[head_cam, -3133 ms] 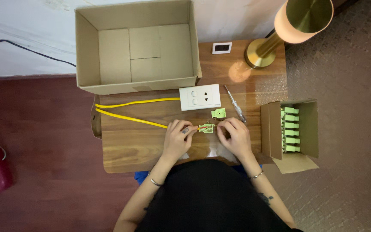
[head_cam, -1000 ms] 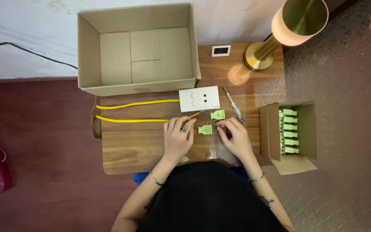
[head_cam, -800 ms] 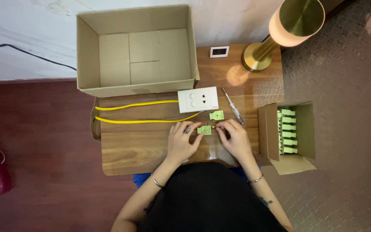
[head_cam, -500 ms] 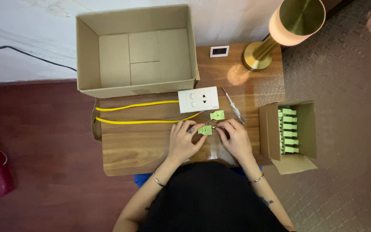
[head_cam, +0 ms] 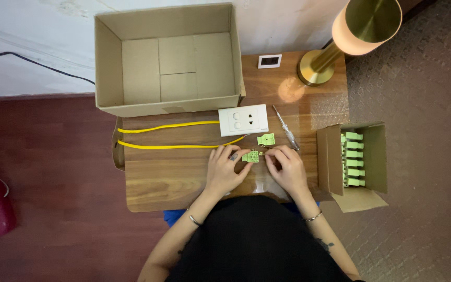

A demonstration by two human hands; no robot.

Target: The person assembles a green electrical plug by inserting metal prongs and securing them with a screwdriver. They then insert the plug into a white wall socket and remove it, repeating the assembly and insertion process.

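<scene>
Both hands pinch a green connector at frame centre.
Left hand and right hand fingertips clamp the green connector; a wall socket lies just above.

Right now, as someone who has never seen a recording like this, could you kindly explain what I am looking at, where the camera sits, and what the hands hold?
There is no machine here: a person works with two bare hands, and the one camera sits on their head, looking straight down. The left hand and right hand meet over a small green connector and pinch it between the fingertips. They work on a wooden table. On it lie a second green connector, a white wall socket with two yellow wires, a small screwdriver, a large open cardboard box and a brass lamp. A smaller box at the right holds more green connectors.
</scene>
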